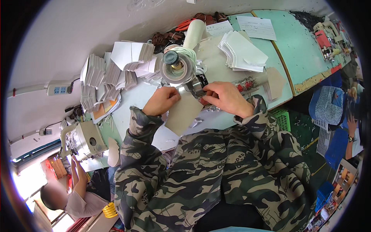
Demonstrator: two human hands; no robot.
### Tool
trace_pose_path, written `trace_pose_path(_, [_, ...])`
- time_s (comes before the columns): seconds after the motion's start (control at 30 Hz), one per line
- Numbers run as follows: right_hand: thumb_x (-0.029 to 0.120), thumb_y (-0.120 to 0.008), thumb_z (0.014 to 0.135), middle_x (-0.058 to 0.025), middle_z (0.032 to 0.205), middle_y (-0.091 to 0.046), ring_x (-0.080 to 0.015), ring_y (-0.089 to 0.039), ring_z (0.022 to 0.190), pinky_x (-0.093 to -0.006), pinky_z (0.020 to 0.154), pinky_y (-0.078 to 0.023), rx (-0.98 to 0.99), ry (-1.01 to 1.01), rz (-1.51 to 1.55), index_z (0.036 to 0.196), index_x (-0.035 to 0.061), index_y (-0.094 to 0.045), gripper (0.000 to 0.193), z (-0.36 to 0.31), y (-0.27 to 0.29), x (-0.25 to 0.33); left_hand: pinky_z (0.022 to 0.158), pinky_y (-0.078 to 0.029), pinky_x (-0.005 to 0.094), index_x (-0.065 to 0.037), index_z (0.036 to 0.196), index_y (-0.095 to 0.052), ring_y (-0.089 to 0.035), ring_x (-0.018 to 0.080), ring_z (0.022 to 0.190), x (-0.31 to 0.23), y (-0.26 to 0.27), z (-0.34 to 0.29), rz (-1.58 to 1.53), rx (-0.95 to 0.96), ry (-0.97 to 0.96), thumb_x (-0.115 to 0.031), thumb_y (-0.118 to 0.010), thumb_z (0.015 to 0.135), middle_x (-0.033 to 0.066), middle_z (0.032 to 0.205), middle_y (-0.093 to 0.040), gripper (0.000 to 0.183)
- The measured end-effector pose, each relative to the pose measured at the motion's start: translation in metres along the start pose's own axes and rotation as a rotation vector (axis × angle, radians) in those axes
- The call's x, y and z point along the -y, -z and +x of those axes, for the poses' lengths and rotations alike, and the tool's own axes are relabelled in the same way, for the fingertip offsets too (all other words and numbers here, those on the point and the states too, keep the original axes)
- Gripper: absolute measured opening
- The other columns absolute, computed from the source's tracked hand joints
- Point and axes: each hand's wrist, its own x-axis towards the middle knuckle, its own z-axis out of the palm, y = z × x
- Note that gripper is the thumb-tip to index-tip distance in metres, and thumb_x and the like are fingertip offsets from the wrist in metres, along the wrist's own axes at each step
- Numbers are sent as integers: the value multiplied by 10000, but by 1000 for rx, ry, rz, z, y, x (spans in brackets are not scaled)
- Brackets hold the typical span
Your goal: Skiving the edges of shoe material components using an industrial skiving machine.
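Observation:
A flat beige sheet piece point(184, 116) lies in front of me, its far end under the head of a bench machine point(197, 83). My left hand point(162, 100) is closed at the piece's upper left edge, fingers curled over it. My right hand point(228, 98) is closed beside the machine head, with fingers bent and thumb near the piece's right edge. What its fingertips hold, if anything, is hidden. On top of the machine sits a round holder point(177, 77) with a coil of pale green cord or tape point(188, 56) and a dark knob point(171, 58).
Stacks of white cut pieces point(131, 54) stand at the left back. More white pieces point(243, 52) fan out at the right back, near paper sheets point(257, 27). Another machine point(87, 141) stands left, where a person point(83, 199) works. A green crate point(283, 120) is at right.

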Motion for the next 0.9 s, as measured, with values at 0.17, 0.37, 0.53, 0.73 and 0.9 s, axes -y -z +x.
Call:
trace_pose_path(0.17, [195, -754, 773, -115, 802, -668, -304, -644, 726, -418, 697, -505, -139, 197, -199, 1051, 20, -670, 339, 11, 0, -10, 687, -504, 402, 37, 957, -678, -654, 300, 716, -4, -17, 18, -38, -58, -36, -199, -637, 869, 177, 797, -682, 255])
trace_pose_path(0.37, [184, -748, 759, -112, 811, -666, -311, -627, 712, -414, 703, -503, 100, 121, -475, 1017, 17, -665, 319, 31, 11, -11, 605, -515, 380, 20, 1072, -643, -676, 270, 636, -29, -6, 15, -4, 128, 110, -186, -596, 925, 162, 764, -678, 258])
trace_pose_path(0.53, [92, -720, 861, -30, 788, -672, -88, -609, 715, -242, 653, -481, 147, -159, 483, 925, -12, -660, 136, 9, 11, -3, 538, -501, 302, 14, 1101, -627, -627, 172, 522, -22, -22, -18, -243, 54, -99, -249, -516, 1004, 89, 747, -666, 302])
trace_pose_path(0.73, [140, -717, 860, -61, 699, -671, -120, -611, 611, -281, 596, -482, 99, -147, 276, 860, -19, -681, 162, -5, -22, -7, 568, -410, 222, -3, 964, -680, -505, 32, 626, 17, -13, -1, -482, 390, -21, -204, -593, 964, -41, 701, -578, 219])
trace_pose_path(0.9, [158, -713, 841, -125, 739, -699, -208, -676, 635, -301, 614, -511, 184, -92, 78, 899, -6, -698, 174, -4, -17, -1, 658, -452, 267, 26, 933, -707, -532, 73, 685, 21, 7, 11, -278, 349, 60, -207, -632, 917, -8, 742, -643, 245])
